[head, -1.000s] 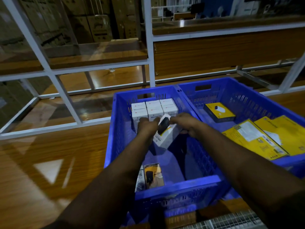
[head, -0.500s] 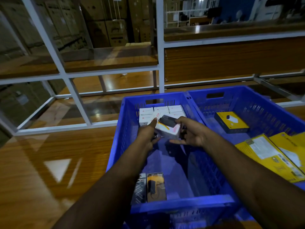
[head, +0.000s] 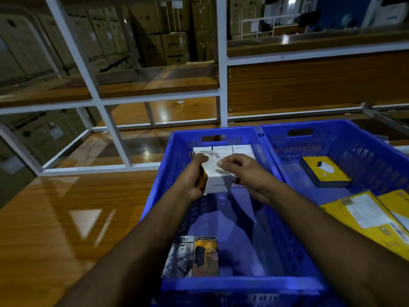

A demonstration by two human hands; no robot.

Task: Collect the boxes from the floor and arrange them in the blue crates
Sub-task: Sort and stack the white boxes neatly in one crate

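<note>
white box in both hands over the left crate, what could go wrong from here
1. The white box is held above the crate floor by the left hand and right hand; a loose grip could drop it.
2. It is close to the stacked white boxes at the far wall of the left crate; pushing it in could knock that row askew.

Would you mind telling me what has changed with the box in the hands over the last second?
Both hands, left hand and right hand, have turned the white box over, its pictured face now hidden, above the left blue crate. They still grip it; the stacked white boxes behind stayed put.
</note>
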